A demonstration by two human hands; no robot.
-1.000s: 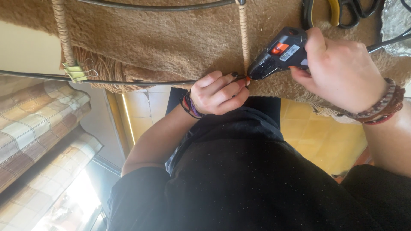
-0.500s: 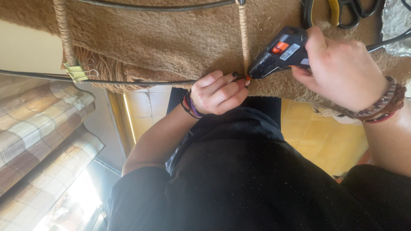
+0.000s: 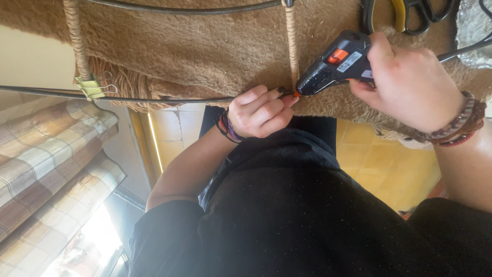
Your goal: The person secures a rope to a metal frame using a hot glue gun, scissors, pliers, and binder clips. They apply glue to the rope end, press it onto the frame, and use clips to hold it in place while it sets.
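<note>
My right hand [image 3: 410, 84] grips a black hot glue gun [image 3: 335, 64] with an orange trigger. Its orange nozzle touches the spot where a rope-wrapped spoke [image 3: 292, 46] meets the black wire ring [image 3: 154, 99]. My left hand [image 3: 259, 113] is closed in a pinch on the wire and rope end right beside the nozzle. A brown fibrous mat [image 3: 205, 46] lies under the frame. Both wrists wear bead bracelets.
A second rope-wrapped spoke [image 3: 77, 41] at the left carries a green binder clip [image 3: 92, 87]. Yellow-handled pliers and black scissors [image 3: 405, 10] lie at the top right beside crumpled foil [image 3: 471, 25]. A checked cushion [image 3: 46, 159] is at the left, with yellow floor tiles [image 3: 384, 164] below.
</note>
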